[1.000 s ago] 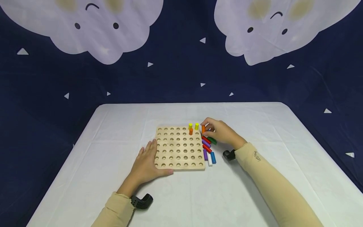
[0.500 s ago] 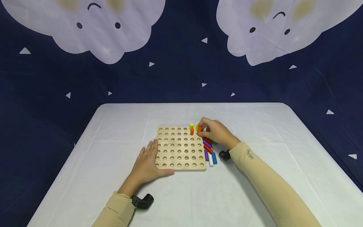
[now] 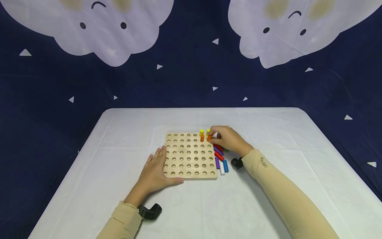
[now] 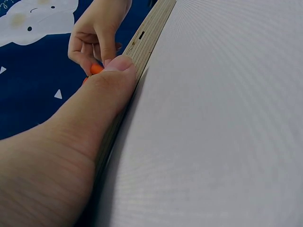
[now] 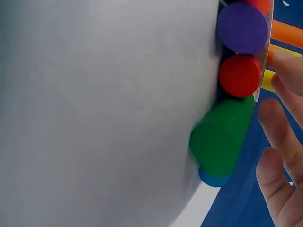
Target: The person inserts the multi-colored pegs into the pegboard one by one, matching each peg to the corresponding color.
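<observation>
Orange peg: the held orange peg (image 3: 209, 138) stands upright at the pegboard's far right corner, second row of the right-hand column, just in front of a yellow peg (image 3: 208, 131).
Right hand: the right hand (image 3: 228, 137) pinches that peg between thumb and index finger; the other fingers hang apart from it in the right wrist view.
Peg to fingers: directly between the two tips, which hide its lower end, so whether it is fully seated cannot be told.
Step in hand: apparently fitting this peg into its hole, beside the second orange peg (image 3: 202, 138).
Next move: probably calls for a straight push down, then letting go without knocking the neighbours.
Pegboard: the wooden pegboard (image 3: 185, 149) lies flat, most holes bare; another yellow peg (image 3: 201, 132) stands in the back row.
Left hand: the left hand (image 3: 153, 174) rests along the board's left and near edges, fingers extended, seemingly steadying it.
Loose pegs: red (image 3: 219, 156), purple (image 3: 217, 163), white (image 3: 222, 167), blue (image 3: 225, 166) and green (image 5: 220, 137) ones lie beside the board's right edge.
Surroundings: white-covered tabletop (image 3: 191, 205), dark blue cloud-patterned backdrop (image 3: 191, 76) behind.
</observation>
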Motion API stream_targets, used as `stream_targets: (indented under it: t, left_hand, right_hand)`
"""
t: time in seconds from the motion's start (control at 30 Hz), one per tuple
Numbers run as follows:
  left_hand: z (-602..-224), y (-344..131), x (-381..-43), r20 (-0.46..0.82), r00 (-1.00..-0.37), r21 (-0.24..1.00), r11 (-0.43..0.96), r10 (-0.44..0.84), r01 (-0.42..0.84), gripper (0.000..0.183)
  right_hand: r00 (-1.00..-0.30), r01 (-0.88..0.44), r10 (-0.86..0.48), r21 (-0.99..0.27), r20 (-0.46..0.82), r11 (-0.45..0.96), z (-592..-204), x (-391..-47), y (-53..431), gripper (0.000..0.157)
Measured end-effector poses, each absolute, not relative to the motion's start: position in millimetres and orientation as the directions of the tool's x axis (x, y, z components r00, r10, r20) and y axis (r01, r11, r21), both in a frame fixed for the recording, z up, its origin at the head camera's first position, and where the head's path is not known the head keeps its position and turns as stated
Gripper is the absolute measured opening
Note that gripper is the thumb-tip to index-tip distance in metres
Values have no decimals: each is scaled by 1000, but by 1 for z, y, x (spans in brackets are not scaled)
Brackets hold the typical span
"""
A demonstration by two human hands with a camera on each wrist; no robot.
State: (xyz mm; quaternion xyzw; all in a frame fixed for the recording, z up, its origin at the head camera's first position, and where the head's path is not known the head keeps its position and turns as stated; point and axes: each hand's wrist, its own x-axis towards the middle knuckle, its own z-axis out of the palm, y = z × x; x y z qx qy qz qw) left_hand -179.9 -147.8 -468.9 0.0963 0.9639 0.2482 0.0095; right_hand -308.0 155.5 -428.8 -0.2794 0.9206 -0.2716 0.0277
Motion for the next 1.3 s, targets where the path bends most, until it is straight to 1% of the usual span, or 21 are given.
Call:
stream_targets:
  t: [0.1,0.2,0.3,0.4,0.5,0.7,0.8,0.97,1.2,1.3]
  left_hand:
    - [-468,-147,-180,28,-981,482,857,193,183,148]
    - [-468,-147,-180,27,-981,484,856,192,181,147]
    - [-469,-147,-180,27,-981,485,856,190,179,147]
    - [-470,-147,-180,28,-981,483,857,190,180,147]
    - [-469,-147,-180,29,-981,481,857,194,184,147]
    - [-470,-147,-181,25,-981,478,860,192,180,147]
    - [-470,-147,-181,22,-981,483,857,193,180,147]
    - [-469,-146,-180,22,-980,490,853,197,182,147]
    - [-468,-147,-180,28,-980,485,855,197,185,147]
    - [-468,-147,-180,25,-980,485,855,195,183,147]
  right_hand:
    - [-824,-523,-557,-518,104,677,-430,-308,159,19]
    - [-822,-520,-560,-535,102,666,-427,-308,167,29]
    - [-848,-481,-520,-557,99,678,-423,-309,181,34]
    - [-878,-427,-472,-566,74,705,-421,-311,198,34]
    - [-888,-388,-460,-552,10,738,-422,-313,212,36]
    - [-851,-378,-510,-523,-129,764,-429,-317,219,45]
    - [-838,-379,-520,-508,-165,773,-432,-319,216,44]
    - [-833,-388,-522,-479,-183,787,-428,-321,213,41]
    - [-858,-337,-469,-458,-211,822,-422,-319,213,38]
    - [-854,-353,-475,-435,-213,829,-423,-318,214,39]
